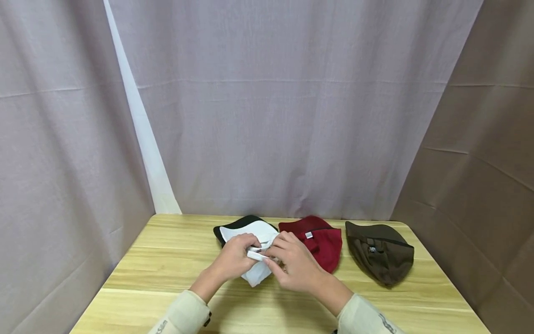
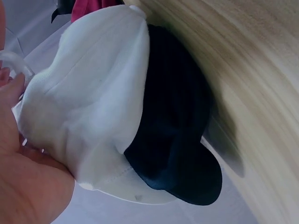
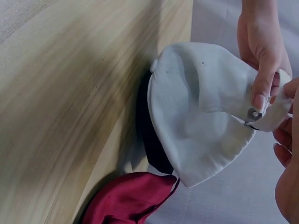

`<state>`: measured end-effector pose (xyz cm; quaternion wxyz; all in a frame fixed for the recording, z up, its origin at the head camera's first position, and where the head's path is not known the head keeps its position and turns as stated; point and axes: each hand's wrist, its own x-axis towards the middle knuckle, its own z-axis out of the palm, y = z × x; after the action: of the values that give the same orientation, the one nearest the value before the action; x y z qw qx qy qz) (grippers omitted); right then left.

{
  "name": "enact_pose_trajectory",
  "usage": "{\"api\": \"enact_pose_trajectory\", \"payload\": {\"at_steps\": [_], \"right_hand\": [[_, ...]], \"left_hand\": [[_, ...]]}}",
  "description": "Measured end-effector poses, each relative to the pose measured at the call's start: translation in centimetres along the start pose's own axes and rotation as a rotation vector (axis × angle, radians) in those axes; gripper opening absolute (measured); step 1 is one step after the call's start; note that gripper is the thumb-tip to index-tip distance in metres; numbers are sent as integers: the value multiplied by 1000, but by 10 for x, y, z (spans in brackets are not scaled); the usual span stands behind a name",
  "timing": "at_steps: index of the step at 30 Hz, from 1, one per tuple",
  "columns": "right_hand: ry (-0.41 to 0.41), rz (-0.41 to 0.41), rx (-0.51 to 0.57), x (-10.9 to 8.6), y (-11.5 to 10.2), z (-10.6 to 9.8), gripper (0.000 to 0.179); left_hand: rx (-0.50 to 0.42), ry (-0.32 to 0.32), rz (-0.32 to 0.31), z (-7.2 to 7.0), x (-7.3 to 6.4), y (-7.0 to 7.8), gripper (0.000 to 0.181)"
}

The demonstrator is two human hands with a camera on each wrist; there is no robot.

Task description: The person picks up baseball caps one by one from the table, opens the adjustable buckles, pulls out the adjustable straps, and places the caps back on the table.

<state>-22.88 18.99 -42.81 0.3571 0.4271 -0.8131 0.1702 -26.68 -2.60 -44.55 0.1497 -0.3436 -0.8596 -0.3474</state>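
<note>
A white cap [image 1: 255,274] is between the two hands at the table's middle, its adjustable back strap [image 1: 256,255] toward the person. My left hand [image 1: 234,260] pinches one side of this strap; its thumb lies by a small metal buckle [image 3: 254,114] in the right wrist view. My right hand [image 1: 297,265] pinches the strap from the other side, thumb and fingertips on the white band. Just behind and under the white cap is a black cap [image 2: 173,116], mostly covered in the head view. Part of the strap is hidden by the fingers.
A dark red cap [image 1: 327,246] lies just right of the white one, partly behind the right hand. Farther right is a brown cap [image 1: 385,262] with its own back strap. The wooden table [image 1: 167,260] ends at grey curtains [image 1: 292,116] on the far side.
</note>
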Motion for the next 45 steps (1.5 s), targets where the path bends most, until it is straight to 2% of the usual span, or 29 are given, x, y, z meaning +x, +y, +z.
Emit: {"api": "enact_pose_trajectory", "payload": {"at_steps": [3, 9, 14, 21, 29, 39, 45], "right_hand": [[-1, -16, -3, 1, -1, 0, 6], [-8, -15, 3, 1, -1, -2, 8], [6, -9, 7, -1, 0, -1, 4], [36, 50, -6, -1, 1, 0, 10], [-58, 200, -58, -1, 4, 2, 22], [-148, 260, -14, -2, 4, 6, 15], [-163, 263, -23, -3, 8, 7, 15]], "left_hand": [[39, -14, 12, 0, 0, 1, 5], [86, -36, 46, -2, 1, 4, 16], [129, -57, 44, -2, -1, 6, 21], [126, -39, 46, -3, -4, 6, 17], [103, -26, 47, -3, -6, 2, 14], [88, -54, 78, 0, -8, -2, 11], [45, -62, 53, 1, -7, -2, 11]]}}
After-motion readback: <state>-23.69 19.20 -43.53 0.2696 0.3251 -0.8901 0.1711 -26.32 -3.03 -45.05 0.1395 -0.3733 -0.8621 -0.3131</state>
